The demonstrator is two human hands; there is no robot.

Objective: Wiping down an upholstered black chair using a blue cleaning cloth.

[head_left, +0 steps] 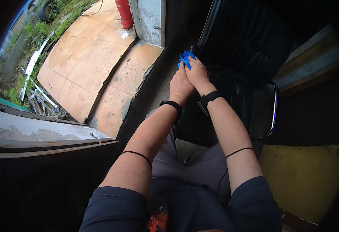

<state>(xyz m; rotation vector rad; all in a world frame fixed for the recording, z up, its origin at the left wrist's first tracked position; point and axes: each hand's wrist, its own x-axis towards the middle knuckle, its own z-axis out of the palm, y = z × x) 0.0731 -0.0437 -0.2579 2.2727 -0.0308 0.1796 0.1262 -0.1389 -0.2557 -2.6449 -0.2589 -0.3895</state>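
Note:
Both arms reach forward, and the two hands meet at a crumpled blue cloth [185, 57]. My right hand [197, 72] is closed on the cloth, its fingers bent over the near side. Pressed against it, my left hand [180, 84] is also closed at the cloth, with its fingertips partly hidden. The cloth is at the left side of a black office chair [231, 81], by the end of a dark arm or frame piece [194, 49]. Whether the cloth wraps around that piece, I cannot tell.
A chrome armrest [274, 110] curves along the chair's right side. At the lower right is a yellowish board or tabletop [304, 178]. To the left, a doorway opens onto orange tiles [78, 58] with a raised broken edge. A red fire extinguisher [124, 13] stands by the door post [150, 23].

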